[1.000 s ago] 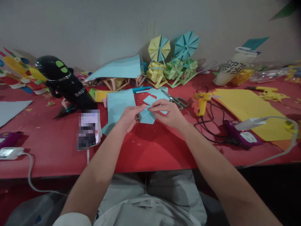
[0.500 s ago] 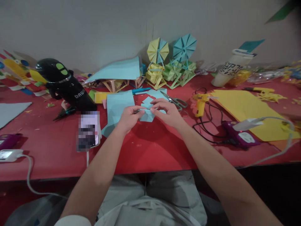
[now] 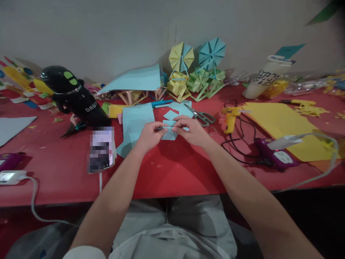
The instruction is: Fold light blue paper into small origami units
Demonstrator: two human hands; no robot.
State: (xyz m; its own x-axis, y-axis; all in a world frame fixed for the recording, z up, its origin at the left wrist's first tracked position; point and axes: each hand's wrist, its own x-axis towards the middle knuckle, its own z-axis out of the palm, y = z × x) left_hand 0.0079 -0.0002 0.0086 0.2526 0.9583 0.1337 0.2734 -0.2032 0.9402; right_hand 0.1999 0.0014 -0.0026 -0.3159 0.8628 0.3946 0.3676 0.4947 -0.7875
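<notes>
Both my hands pinch a small folded piece of light-blue paper [image 3: 169, 135] just above the red table. My left hand [image 3: 151, 135] grips its left side between thumb and forefinger. On the right side, my right hand [image 3: 190, 130] closes its fingertips the same way; the fingers partly hide the folds. Beyond the fingers lies another small blue paper piece [image 3: 170, 115]. A larger blue sheet [image 3: 137, 120] rests left of them. Past my right hand is a pair of scissors [image 3: 203, 117] with grey handles.
Right of my hands stands a yellow glue gun [image 3: 230, 120], its cord running to a purple power strip [image 3: 280, 154]. Yellow sheets [image 3: 277, 126] lie beyond. A phone [image 3: 101, 149] and black bottle [image 3: 81, 100] are at left. Folded paper models [image 3: 198, 81] line the wall.
The upper part of the held blue paper now shows less height, with a gap of red between it and the piece behind. My hands have barely shifted.
</notes>
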